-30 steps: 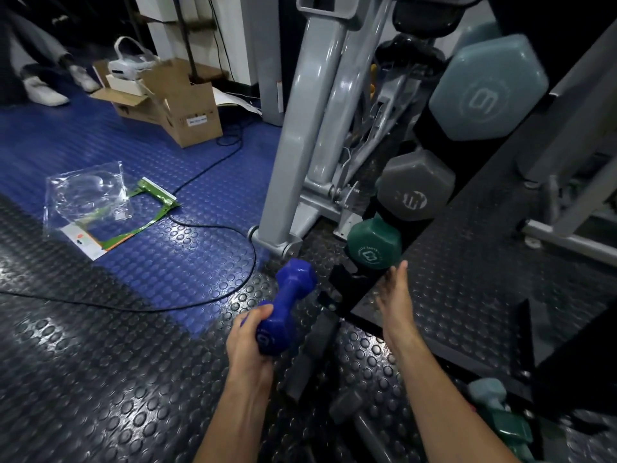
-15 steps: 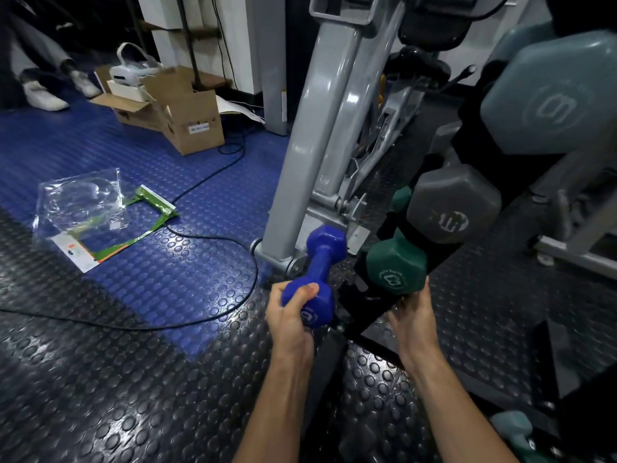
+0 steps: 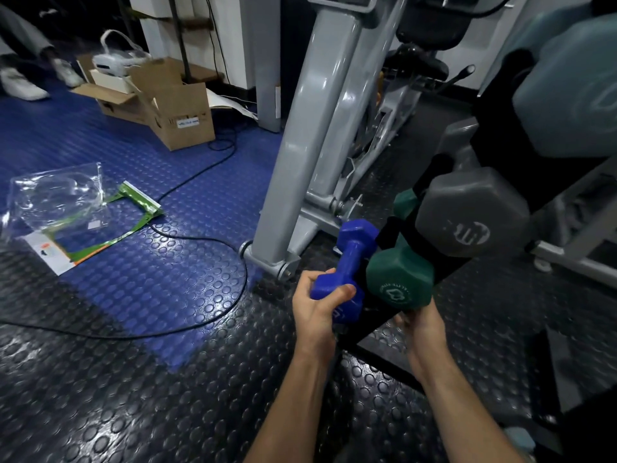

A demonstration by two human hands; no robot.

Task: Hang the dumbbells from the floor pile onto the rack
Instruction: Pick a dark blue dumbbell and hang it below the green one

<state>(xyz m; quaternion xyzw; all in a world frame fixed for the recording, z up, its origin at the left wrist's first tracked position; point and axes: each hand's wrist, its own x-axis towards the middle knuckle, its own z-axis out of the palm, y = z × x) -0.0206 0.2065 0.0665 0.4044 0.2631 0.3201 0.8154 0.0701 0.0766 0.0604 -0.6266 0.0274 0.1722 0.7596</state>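
Single head-worn wide-angle view, facing forward and down.
Looks from above and close onto both hands (image 3: 367,305) at the rack (image 3: 430,259), forearms entering from the bottom edge; studded floor (image 3: 133,379) spreading left, edges bowed by the lens.

Blue dumbbell (image 3: 347,262): small, hex-ended, tilted, near end in left hand (image 3: 317,309), just left of rack (image 3: 417,262). Green dumbbell (image 3: 400,275): on rack's lowest tier. Grey dumbbell (image 3: 474,215): tier above. Teal dumbbell (image 3: 567,101): higher, blurred.
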